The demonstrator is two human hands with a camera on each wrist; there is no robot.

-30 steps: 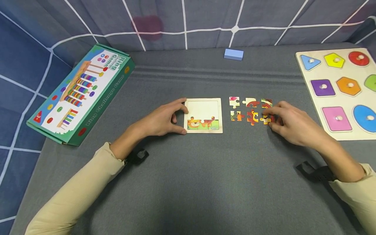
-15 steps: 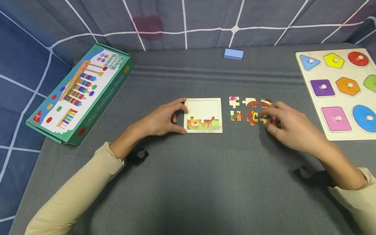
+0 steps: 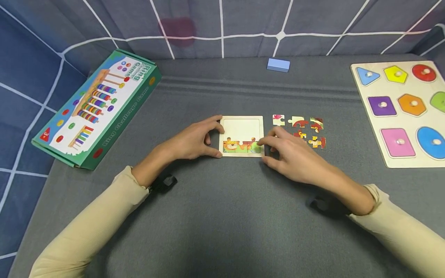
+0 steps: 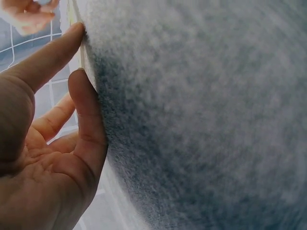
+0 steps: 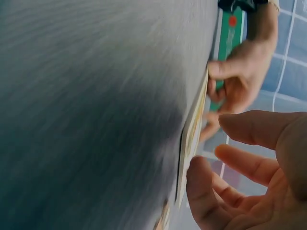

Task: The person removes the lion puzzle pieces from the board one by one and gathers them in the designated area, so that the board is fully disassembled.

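A small square wooden puzzle board [image 3: 241, 127] lies on the grey cloth, with joined cartoon pieces [image 3: 236, 146] filling the lower part of its recess. My left hand [image 3: 196, 141] holds the board's left side, thumb at the near corner and index finger at the far one. My right hand [image 3: 295, 158] hovers at the board's lower right corner, fingers bent. In the right wrist view, its thumb and fingers [image 5: 252, 127] are apart with nothing seen between them. Loose jigsaw pieces lie to the right, such as a pink-flowered piece [image 3: 278, 120] and a yellow-red piece [image 3: 317, 142]; my right hand covers some of that group.
A green game box [image 3: 101, 108] stands at the left. On the right lies a wooden board of knobbed shapes [image 3: 372, 131]. A blue block [image 3: 278, 65] sits at the back, before the checked curtain [image 3: 250, 23].
My right hand has moved left from the rightmost loose pieces to the puzzle board's right edge, uncovering those pieces. My left hand keeps its place on the board.
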